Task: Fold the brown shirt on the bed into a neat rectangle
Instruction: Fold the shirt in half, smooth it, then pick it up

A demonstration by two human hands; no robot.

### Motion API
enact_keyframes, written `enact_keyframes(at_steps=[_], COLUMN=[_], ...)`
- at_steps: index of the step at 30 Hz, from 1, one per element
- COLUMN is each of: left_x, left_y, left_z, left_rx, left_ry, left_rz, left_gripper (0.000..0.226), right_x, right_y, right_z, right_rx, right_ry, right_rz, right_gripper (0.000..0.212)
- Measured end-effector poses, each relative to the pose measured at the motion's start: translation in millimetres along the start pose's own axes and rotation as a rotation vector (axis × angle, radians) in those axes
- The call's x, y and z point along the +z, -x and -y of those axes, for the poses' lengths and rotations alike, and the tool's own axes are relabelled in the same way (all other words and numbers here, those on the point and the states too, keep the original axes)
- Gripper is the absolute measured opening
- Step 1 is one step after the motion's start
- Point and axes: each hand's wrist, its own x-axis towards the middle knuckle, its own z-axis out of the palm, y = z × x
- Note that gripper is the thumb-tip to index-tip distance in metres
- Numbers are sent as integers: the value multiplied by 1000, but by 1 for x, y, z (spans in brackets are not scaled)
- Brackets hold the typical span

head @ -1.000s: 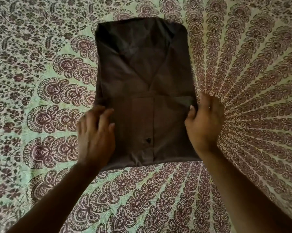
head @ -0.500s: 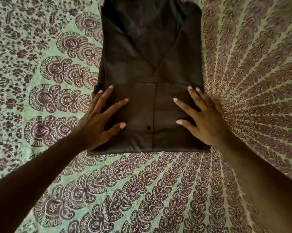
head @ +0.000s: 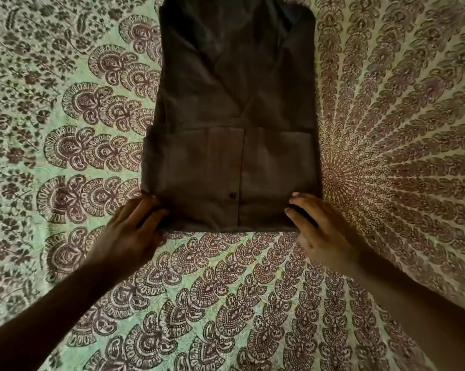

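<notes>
The brown shirt [head: 234, 116] lies on the bed as a long folded panel, collar end far from me and partly cut off at the top. Its lower part is folded up, and a dark button [head: 233, 194] shows near the middle placket. My left hand [head: 129, 234] holds the near left corner, fingers laid over the fabric and cloth showing between them. My right hand [head: 322, 231] grips the near right corner, fingers curled over the edge. Both corners are hidden under the hands.
A green bedspread [head: 226, 303] with a maroon mandala print covers the whole bed around the shirt. No other object lies on it. My forearms reach in from the bottom left and bottom right.
Both hands slid from pressing flat on the shirt's lower panel down to its near corners. The view shifted, so the shirt sits higher in the frame.
</notes>
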Motion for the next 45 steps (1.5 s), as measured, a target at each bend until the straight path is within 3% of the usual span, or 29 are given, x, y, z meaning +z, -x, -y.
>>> enact_keyframes(at_steps=[3, 8, 15, 22, 30, 33, 36, 38, 40, 42, 45], left_x=[-15, -78, -145, -153, -121, -105, -79, -57, -40, -31, -25], left_y=[-9, -55, -176, -305, -408, -407, -387, -377, -371, -366, -362], left_z=[-1, -6, 22, 78, 117, 98, 81, 86, 96, 107, 114], left_rx=[-94, -271, -435, -487, -657, -631, -418, -376, -431, -521, -578], left_ry=[143, 343, 374, 339, 236, 103, -6, -80, -69, 7, 26], left_rz=[-98, -302, -462, -596, -546, -536, -351, -225, -166, -140, -99], left_gripper=[34, 28, 23, 17, 36, 42, 57, 73, 80, 81, 83], right_x=[-15, -59, -105, -106, -84, -71, -62, -45, -21, -6, -5], right_y=[-7, -52, -168, -288, -386, -391, -381, -371, -357, -341, -318], right_z=[0, -10, -69, -160, -258, -263, -230, -201, -189, -198, -225], right_rx=[95, 337, 457, 523, 712, 802, 613, 458, 426, 490, 697], right_ry=[-43, -203, -243, -305, -356, -158, -3, 40, 89, 123, 91], right_rz=[-120, -259, -489, -591, -366, -294, -317, -170, 34, 134, 138], right_gripper=[31, 31, 30, 29, 28, 38, 51, 68, 80, 85, 86])
